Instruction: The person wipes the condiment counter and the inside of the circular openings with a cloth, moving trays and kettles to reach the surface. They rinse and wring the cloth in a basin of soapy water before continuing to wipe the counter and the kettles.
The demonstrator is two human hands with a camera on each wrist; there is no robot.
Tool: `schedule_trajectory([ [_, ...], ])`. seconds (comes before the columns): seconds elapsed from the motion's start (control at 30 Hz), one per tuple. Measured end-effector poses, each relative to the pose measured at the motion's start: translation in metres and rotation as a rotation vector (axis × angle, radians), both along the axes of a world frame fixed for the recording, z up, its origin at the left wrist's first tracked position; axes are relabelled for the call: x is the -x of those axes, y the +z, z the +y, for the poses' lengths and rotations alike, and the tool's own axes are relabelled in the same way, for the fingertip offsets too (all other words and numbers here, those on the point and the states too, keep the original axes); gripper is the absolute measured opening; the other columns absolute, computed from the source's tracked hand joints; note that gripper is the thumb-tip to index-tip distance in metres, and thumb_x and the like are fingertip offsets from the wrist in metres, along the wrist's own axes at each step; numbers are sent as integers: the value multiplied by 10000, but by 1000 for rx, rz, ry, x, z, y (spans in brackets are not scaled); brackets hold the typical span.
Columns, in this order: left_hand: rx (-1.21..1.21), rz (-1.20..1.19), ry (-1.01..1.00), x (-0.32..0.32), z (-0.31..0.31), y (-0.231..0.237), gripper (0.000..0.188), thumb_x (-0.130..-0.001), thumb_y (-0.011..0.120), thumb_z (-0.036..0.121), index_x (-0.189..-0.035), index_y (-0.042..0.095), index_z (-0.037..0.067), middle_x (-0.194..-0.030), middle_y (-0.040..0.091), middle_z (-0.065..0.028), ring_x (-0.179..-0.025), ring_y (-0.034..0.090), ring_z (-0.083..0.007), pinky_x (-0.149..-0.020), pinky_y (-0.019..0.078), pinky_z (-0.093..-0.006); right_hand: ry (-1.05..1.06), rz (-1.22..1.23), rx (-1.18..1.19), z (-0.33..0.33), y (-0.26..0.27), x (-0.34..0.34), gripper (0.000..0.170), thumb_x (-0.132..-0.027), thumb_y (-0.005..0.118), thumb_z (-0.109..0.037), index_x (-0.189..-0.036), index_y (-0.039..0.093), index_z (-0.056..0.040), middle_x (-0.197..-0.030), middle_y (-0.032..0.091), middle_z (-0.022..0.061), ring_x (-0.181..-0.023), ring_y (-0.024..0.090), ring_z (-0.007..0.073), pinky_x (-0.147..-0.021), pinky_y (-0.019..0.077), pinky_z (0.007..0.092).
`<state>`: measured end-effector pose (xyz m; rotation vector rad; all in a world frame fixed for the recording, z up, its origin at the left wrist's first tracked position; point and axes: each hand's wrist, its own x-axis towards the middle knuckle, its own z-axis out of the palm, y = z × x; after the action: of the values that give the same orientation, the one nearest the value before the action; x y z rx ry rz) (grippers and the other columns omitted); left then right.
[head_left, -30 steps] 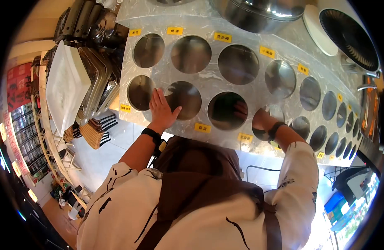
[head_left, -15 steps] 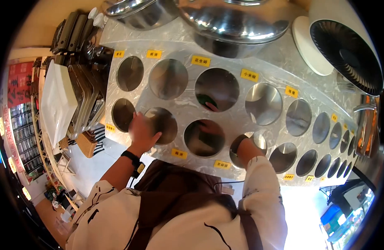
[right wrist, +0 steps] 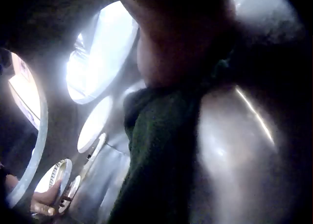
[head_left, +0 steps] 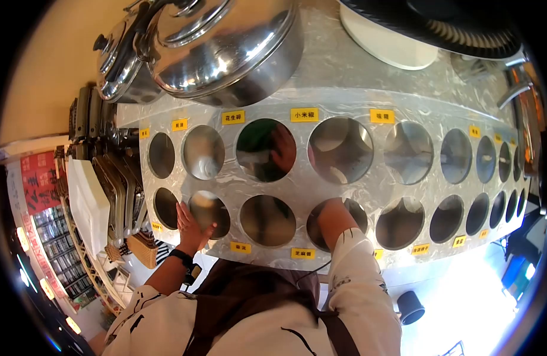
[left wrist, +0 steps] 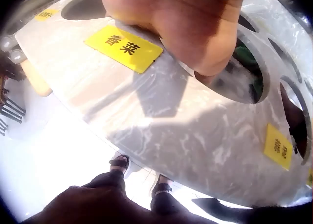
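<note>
My left hand (head_left: 193, 230) rests on the marbled counter panel (head_left: 238, 188), fingers spread, beside two front-row round holes. In the left wrist view its heel lies at a hole's rim, near a yellow label (left wrist: 124, 48). My right forearm passes down through a front-row hole (head_left: 356, 221). Part of the right hand (head_left: 279, 147) shows through a back-row hole, with a dark green cloth (head_left: 257, 135) at it. Beneath the panel, in the right wrist view, the right hand grips this cloth (right wrist: 156, 141), which hangs down beside shiny metal; the fingertips are hidden.
Two lidded steel pots (head_left: 226, 53) stand at the back left, and a white board (head_left: 386, 38) lies behind the panel. A dark ribbed round thing (head_left: 463, 29) is at the back right. Trays (head_left: 116, 193) stand on edge at the left. A dark bin (head_left: 410, 307) stands on the floor.
The head view has turned and shifted right. Through the holes, the right hand and green cloth now show in a back-row hole rather than a front one. The left hand stays on the panel.
</note>
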<state>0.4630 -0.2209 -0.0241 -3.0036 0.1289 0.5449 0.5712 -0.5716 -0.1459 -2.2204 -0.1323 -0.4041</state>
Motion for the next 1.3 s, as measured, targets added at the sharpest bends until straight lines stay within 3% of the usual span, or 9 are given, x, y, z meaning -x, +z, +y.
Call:
schedule_trajectory([
  [0.17,-13,-6,39,2,1,-3,1198,-681,705,527,-1399,-41,-76,-1440,27,-337,-1335,141,-468,-1084,176,-504,-32,95,677,-58,-34,16,584,-728,621,-292,-1235,501,-29,-1290,472,173,-1238,395,338,-1054,281,474],
  [0.27,8,-26,18,2,3,-4,1206,-677,705,531,-1401,-48,-72,-1441,23,-339,-1338,135,-469,-1084,172,-509,-227,98,489,-86,8,35,565,-759,611,-330,-1228,511,-30,-1274,488,175,-1236,393,333,-1053,271,488],
  [0.37,96,-83,20,1,-3,5,1134,-669,717,508,-1401,72,-70,-1437,106,-307,-1317,178,-467,-1083,176,-501,-705,93,426,-101,-4,45,541,-742,623,-281,-1224,522,-57,-1264,513,153,-1230,416,325,-1052,270,469],
  [0.47,37,37,31,-11,-30,35,982,-654,734,473,-1355,275,-38,-1401,212,-271,-1285,237,-446,-1080,185,-491,-967,287,-332,-99,-21,57,599,-762,607,-397,-1251,505,-66,-1306,468,178,-1273,348,348,-1054,214,535],
  [0.5,34,39,36,-8,-21,32,982,-654,734,473,-1355,275,-38,-1401,212,-271,-1285,237,-446,-1080,185,-491,-1003,358,-369,-96,-21,69,601,-761,608,-398,-1251,505,-67,-1308,467,178,-1274,348,348,-1054,213,535],
  [0.57,78,-65,-37,-2,-5,11,1182,-645,738,467,-1409,-1,-50,-1435,73,-333,-1314,187,-479,-1055,221,-526,-1069,470,-414,-89,-20,95,604,-758,609,-400,-1253,504,-70,-1311,464,179,-1275,346,350,-1054,213,534],
  [0.8,183,-84,-35,-5,-8,22,1156,-637,746,464,-1402,50,-52,-1408,138,-361,-1276,248,-500,-1022,256,-543,-1113,645,-185,-84,-17,151,614,-750,615,-406,-1257,502,-78,-1322,455,180,-1278,341,354,-1055,210,532],
  [1.03,140,-134,-40,4,2,6,1173,-649,740,489,-1405,24,-51,-1416,115,-355,-1275,252,-494,-1016,261,-546,-811,498,499,-80,-40,120,625,-742,621,-412,-1261,500,-86,-1333,446,182,-1281,336,359,-1055,208,529],
  [1.3,122,-54,-61,-3,-10,20,1180,-667,728,508,-1410,-6,-41,-1433,70,-342,-1304,194,-487,-1046,212,-532,264,539,696,-73,-59,155,522,-708,625,-346,-1145,579,-64,-1246,511,194,-1195,422,369,-1007,302,464],
])
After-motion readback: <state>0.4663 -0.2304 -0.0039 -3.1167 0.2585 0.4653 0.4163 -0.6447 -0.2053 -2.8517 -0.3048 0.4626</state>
